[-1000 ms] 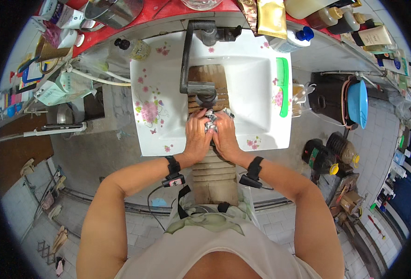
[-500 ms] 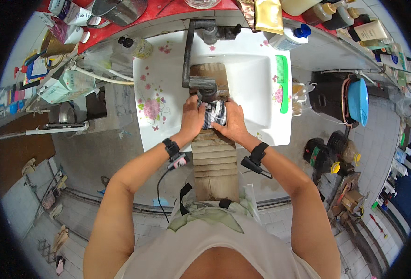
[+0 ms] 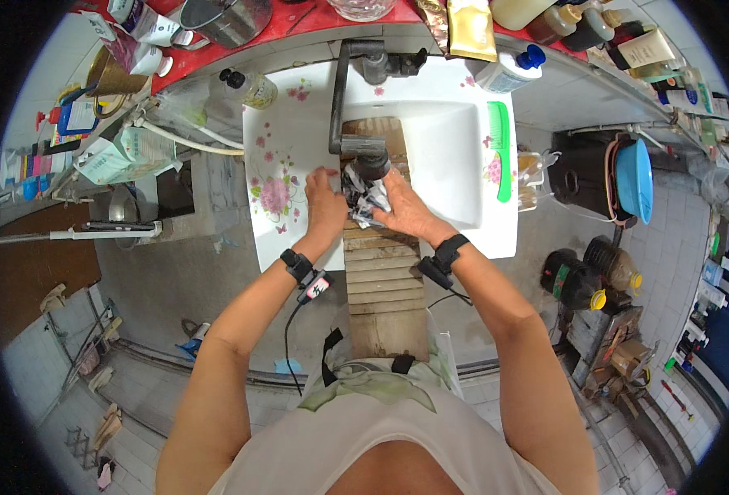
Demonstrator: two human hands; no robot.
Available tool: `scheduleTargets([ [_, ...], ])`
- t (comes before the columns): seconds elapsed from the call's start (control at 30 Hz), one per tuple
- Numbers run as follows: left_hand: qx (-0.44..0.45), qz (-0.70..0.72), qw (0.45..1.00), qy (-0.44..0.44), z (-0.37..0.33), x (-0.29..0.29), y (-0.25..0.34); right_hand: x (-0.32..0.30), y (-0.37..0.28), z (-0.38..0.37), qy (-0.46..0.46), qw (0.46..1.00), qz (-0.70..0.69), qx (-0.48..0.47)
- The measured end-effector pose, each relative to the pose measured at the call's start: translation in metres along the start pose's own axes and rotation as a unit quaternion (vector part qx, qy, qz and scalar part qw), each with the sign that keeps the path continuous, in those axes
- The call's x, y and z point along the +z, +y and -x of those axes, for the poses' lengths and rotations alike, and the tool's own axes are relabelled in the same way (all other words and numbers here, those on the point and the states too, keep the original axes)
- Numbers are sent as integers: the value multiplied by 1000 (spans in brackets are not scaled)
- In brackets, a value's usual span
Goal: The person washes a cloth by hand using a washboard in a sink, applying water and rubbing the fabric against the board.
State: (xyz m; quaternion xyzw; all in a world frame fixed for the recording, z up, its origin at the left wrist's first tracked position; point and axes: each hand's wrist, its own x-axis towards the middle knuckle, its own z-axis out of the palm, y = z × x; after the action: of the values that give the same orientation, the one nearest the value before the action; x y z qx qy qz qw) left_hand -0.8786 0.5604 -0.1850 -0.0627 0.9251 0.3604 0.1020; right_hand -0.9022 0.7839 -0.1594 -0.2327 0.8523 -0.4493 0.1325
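A crumpled black-and-white patterned cloth (image 3: 364, 200) lies on the wooden washboard (image 3: 386, 301), just below the dark faucet head (image 3: 372, 160). My right hand (image 3: 415, 209) is on the cloth's right side, its thumb across the near edge and its fingers along the far side. To the left of the cloth, my left hand (image 3: 325, 205) rests at the washboard's edge with its fingers extended and nothing in them. The ridged washboard slopes from the white flowered sink (image 3: 451, 165) towards my body. Each wrist wears a black strap with a small device.
A green comb (image 3: 499, 153) lies on the sink's right rim. Bottles stand at both back corners, including a blue-capped one (image 3: 509, 71). A red shelf (image 3: 298, 25) above holds a metal cup and tubes. Dark jugs with yellow caps (image 3: 575, 280) stand on the floor to the right.
My left hand has come off the cloth and shifted left. The cloth, earlier gathered between both hands, now looks more crumpled and loose, with my right hand still on it.
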Motion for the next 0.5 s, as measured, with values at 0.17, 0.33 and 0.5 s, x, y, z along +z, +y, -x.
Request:
scheduleTargets([
  [0.17,78,6,997,6,-38,1,1,1,-34,-28,-63,995,79,10],
  [0.33,100,91,988,-71,19,25,21,39,-22,45,110,991,67,40],
  [0.5,121,35,992,12,52,20,6,60,-40,33,51,987,139,57],
])
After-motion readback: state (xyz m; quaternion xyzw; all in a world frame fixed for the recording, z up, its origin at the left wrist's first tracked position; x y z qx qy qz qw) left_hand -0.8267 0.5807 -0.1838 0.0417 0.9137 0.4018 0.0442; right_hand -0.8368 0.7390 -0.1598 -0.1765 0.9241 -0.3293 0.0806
